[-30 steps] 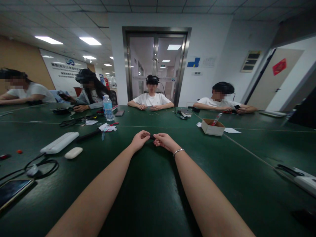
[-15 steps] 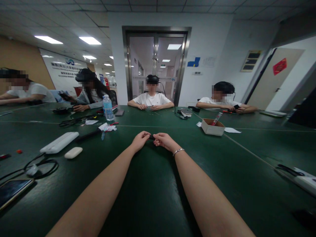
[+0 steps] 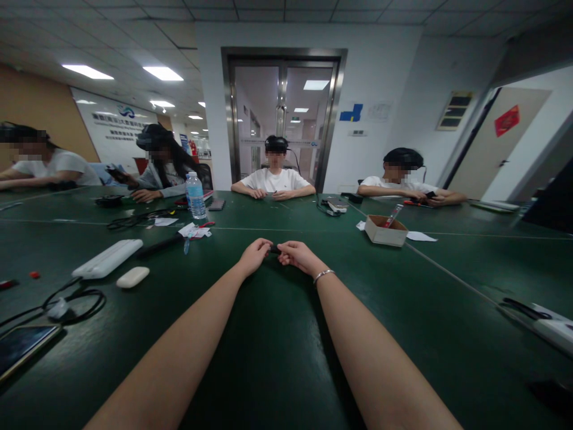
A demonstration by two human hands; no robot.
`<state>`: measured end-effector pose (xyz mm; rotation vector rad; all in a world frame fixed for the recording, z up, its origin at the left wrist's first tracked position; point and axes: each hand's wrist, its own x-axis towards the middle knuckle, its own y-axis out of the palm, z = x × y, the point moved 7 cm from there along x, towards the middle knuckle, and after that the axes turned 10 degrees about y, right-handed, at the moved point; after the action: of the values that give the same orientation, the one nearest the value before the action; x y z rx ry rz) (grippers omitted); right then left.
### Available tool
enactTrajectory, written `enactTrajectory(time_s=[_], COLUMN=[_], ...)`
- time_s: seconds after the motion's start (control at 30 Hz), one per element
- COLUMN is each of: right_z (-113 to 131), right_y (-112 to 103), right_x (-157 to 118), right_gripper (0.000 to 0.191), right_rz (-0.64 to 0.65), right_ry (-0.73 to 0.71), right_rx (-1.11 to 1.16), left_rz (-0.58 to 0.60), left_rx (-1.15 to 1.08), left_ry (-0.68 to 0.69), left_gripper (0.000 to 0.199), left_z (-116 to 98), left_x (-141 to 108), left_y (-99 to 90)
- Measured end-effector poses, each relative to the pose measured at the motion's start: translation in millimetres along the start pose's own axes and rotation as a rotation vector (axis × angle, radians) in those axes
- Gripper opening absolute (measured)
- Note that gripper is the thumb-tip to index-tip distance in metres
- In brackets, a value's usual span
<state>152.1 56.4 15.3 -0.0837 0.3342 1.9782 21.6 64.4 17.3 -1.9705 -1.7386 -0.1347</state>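
Note:
Both my hands meet over the middle of the dark green table (image 3: 268,322). Between them is a small black object (image 3: 274,249), too small and too covered by fingers to name. My left hand (image 3: 255,255) pinches its left end, fingers closed. On the other end, the thumb and fingers of my right hand (image 3: 301,255) are closed. A silver bracelet (image 3: 324,275) circles my right wrist.
To the left lie a white power bank (image 3: 108,258), a white earbud case (image 3: 133,277), a black cable (image 3: 92,306) and a phone (image 3: 27,349). Farther off stand a water bottle (image 3: 196,196) and a small open box (image 3: 385,233). Several people sit around the table.

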Motion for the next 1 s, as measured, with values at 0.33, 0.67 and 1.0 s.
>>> enactTrajectory(time_s=[0.33,0.67,1.0], right_z=[0.5,-0.7,0.9], right_y=[0.4,-1.5,0.4], right_x=[-0.7,0.5,-1.5], right_gripper=[0.007,0.007,0.007], right_rz=[-0.015,-0.008,-0.003], right_ry=[0.006,0.002,0.003], right_rx=[0.009,0.013,0.005], left_rz=[0.001,0.003,0.034], left_rx=[0.02,-0.015,0.037], left_ry=[0.067,0.034,0.074], left_gripper=[0.025,0.027,0.027], left_z=[-0.8,-7.2,4.3], left_x=[-0.6,-1.9,1.3], left_y=[-3.2,-2.6,0.0])
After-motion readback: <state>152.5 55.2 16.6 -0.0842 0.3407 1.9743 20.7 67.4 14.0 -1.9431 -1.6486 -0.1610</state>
